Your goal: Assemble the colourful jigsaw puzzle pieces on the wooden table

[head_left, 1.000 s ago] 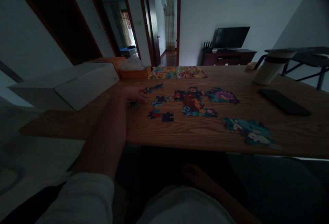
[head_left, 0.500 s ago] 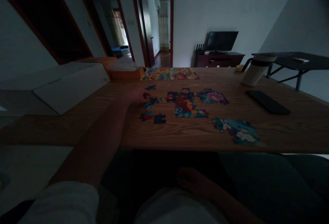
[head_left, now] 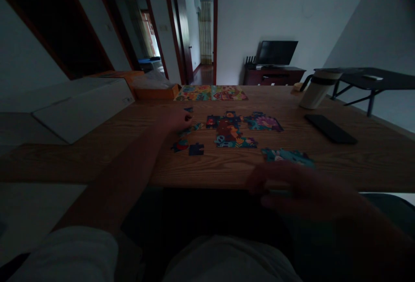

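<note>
Puzzle pieces (head_left: 227,131) flat on the wooden desk (head_left: 363,165), joined in clumps, edges close for fitting. Left hand (head_left: 177,120) loosely curled, touching loose bits (head_left: 191,127). Right hand (head_left: 301,191) half curled at the desk edge near a blue clump (head_left: 287,156), maybe empty, too dark to tell. Bright picture sheets (head_left: 210,93) at the far side.

Thick white sleeve (head_left: 61,251), bunched at cuff; left forearm (head_left: 110,182) bare; left hand (head_left: 175,120), right hand (head_left: 301,191) bare.

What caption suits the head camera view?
Left hand by jigsaw pieces on wooden table, right hand at the table edge.
</note>
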The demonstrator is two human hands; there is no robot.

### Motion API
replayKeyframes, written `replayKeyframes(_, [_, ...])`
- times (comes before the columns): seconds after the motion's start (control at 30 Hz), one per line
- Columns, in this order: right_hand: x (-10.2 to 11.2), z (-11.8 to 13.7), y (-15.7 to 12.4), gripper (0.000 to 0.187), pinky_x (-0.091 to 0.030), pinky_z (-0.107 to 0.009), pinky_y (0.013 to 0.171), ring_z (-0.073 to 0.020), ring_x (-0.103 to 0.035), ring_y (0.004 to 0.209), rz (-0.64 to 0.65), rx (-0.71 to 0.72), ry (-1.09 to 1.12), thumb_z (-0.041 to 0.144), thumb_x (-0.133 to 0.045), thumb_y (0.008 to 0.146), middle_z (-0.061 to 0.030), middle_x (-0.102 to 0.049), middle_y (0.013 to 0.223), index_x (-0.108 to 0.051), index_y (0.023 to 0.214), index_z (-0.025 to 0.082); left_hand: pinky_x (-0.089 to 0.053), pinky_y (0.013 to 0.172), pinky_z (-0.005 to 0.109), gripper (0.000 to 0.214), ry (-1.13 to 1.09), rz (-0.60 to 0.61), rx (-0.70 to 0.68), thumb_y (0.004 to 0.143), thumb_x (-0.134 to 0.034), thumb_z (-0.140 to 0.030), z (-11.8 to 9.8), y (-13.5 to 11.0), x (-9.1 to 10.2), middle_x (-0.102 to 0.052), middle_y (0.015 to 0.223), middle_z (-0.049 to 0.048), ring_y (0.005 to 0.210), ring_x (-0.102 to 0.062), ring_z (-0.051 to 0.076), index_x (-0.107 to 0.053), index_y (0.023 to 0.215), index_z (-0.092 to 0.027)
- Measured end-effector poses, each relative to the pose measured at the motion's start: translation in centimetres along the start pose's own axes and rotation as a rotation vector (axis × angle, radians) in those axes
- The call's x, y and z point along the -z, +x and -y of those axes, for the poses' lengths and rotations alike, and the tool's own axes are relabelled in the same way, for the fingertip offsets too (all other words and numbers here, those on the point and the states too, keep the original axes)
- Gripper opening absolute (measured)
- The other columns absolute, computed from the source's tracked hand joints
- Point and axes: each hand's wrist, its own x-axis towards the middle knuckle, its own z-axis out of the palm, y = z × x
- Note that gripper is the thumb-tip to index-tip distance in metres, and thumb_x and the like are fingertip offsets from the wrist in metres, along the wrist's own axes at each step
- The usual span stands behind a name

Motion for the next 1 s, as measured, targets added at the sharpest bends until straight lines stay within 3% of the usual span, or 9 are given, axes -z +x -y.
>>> replayKeyframes(0.07, [3.3,-1.6,1.6,0.035,-0.056,-0.039,0.083,-0.0218,-0.067,0.094,-0.217,0.018,-0.101,0.051,-0.06,0.095,-0.0063,-0.071,0.102,-0.073,0.113,0.023,-0.046,0.079,0.036,0.032,0.036,-0.079,0.027,0.092,-0.056,-0.031,-0.7,-0.2,0.4,-0.072,0.103,0.0132,0.085,-0.063,0.025,-0.077,0.11,-0.013])
replayKeyframes(0.2, [8.2,-6.2,5.8,0.051,-0.055,-0.034,0.083,-0.0156,-0.065,0.09,-0.383,-0.037,-0.211,0.057,-0.059,0.095,-0.0074,-0.07,0.103,-0.068,0.118,0.012,-0.047,0.082,0.034,0.031,0.014,-0.155,-0.064,0.094,-0.058,-0.028,-5.1,-0.8,1.2,-0.073,0.103,0.0092,0.088,-0.064,0.023,-0.075,0.117,-0.018])
replayKeyframes(0.3, [9.2,-9.1,7.8,0.052,-0.054,-0.029,0.078,-0.0139,-0.065,0.088,-0.3,-0.1,-0.209,0.047,-0.067,0.092,-0.0092,-0.07,0.106,-0.063,0.129,0.01,-0.048,0.082,0.033,0.026,-0.052,-0.206,-0.283,0.092,-0.061,-0.023,-9.7,-0.8,1.2,-0.074,0.098,0.0077,0.086,-0.065,0.021,-0.076,0.114,-0.018])
replayKeyframes(0.43, [8.5,-10.9,8.3,0.063,-0.055,-0.028,0.076,-0.0148,-0.068,0.09,-0.16,-0.144,0.133,0.04,-0.068,0.09,-0.0094,-0.067,0.123,-0.05,0.147,0.018,-0.05,0.09,0.031,0.017,-0.177,-0.369,-0.595,0.09,-0.063,-0.013,-13.0,0.5,-0.6,-0.073,0.104,0.0053,0.096,-0.066,0.019,-0.075,0.102,-0.018])
replayKeyframes(0.53, [8.3,-11.5,8.3,0.054,-0.055,-0.026,0.07,-0.0138,-0.065,0.081,-0.214,-0.183,0.286,0.039,-0.069,0.09,-0.0079,-0.071,0.113,-0.058,0.139,0.022,-0.052,0.09,0.029,0.013,-0.229,-0.539,-0.724,0.087,-0.066,-0.008,-13.0,1.6,-3.0,-0.07,0.108,0.005,0.099,-0.066,0.017,-0.072,0.094,-0.017])
replayKeyframes(0.6, [8.3,-11.9,8.5,0.043,-0.053,-0.025,0.068,-0.0133,-0.062,0.077,-0.28,-0.169,0.284,0.035,-0.071,0.088,-0.0073,-0.072,0.108,-0.066,0.128,0.021,-0.054,0.087,0.028,0.012,-0.214,-0.569,-0.755,0.088,-0.067,-0.008,-12.7,1.9,-4.4,-0.068,0.108,0.0053,0.097,-0.066,0.016,-0.072,0.094,-0.017])
replayKeyframes(0.73, [8.5,-12.7,9.1,0.031,-0.051,-0.027,0.066,-0.0146,-0.06,0.074,-0.344,-0.192,0.243,0.031,-0.072,0.086,-0.0062,-0.072,0.095,-0.073,0.115,0.02,-0.055,0.088,0.028,0.01,-0.144,-0.478,-0.736,0.091,-0.067,-0.013,-12.7,1.6,-5.6,-0.066,0.113,0.0062,0.099,-0.066,0.016,-0.071,0.098,-0.018])
replayKeyframes(0.9, [8.8,-13.7,9.4,0.024,-0.047,-0.026,0.06,-0.0156,-0.059,0.073,-0.392,-0.236,0.134,0.027,-0.066,0.086,-0.0065,-0.072,0.093,-0.076,0.108,0.02,-0.051,0.102,0.033,0.023,-0.253,-0.36,-0.705,0.093,-0.069,-0.02,-12.5,1.1,-5.2,-0.063,0.126,0.0076,0.113,-0.064,0.019,-0.07,0.116,-0.02])
replayKeyframes(1.0, [8.8,-14.6,9.5,0.022,-0.046,-0.026,0.062,-0.0152,-0.058,0.072,-0.388,-0.283,0.02,0.021,-0.062,0.087,-0.0058,-0.072,0.094,-0.076,0.103,0.018,-0.05,0.102,0.033,0.024,-0.22,-0.264,-0.615,0.094,-0.065,-0.019,-11.7,1.0,-4.8,-0.068,0.121,0.0066,0.111,-0.065,0.02,-0.071,0.118,-0.019])
